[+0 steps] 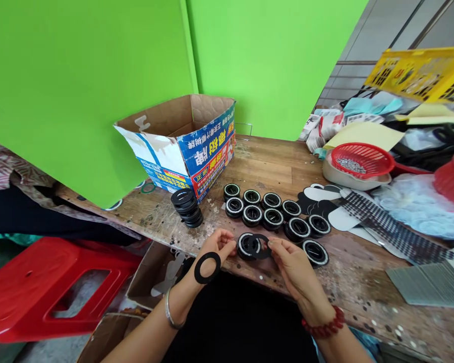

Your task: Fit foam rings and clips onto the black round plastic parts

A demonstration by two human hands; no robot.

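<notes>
My right hand (pixel 292 261) pinches a thin flat black ring (pixel 264 251) by its right edge. The ring overlaps a round black disc piece with a pale rim (pixel 243 246) at the table's front edge. My left hand (pixel 216 246) is at the left side of that piece, thumb and fingers slightly apart, with nothing visible between them. Whether its fingertips touch the piece is unclear. Another flat black ring (pixel 197 271) lies on the back of my left wrist. Behind my hands, several similar round pieces (pixel 273 219) stand in rows.
A stack of black round pieces (pixel 187 207) stands by an open cardboard box (pixel 208 156). On the right are black and white flat cutouts (pixel 342 220), a perforated strip (pixel 397 227), a red basket (pixel 378 151) and a grey ribbed sheet (pixel 431 285). A red stool (pixel 56 277) is at left.
</notes>
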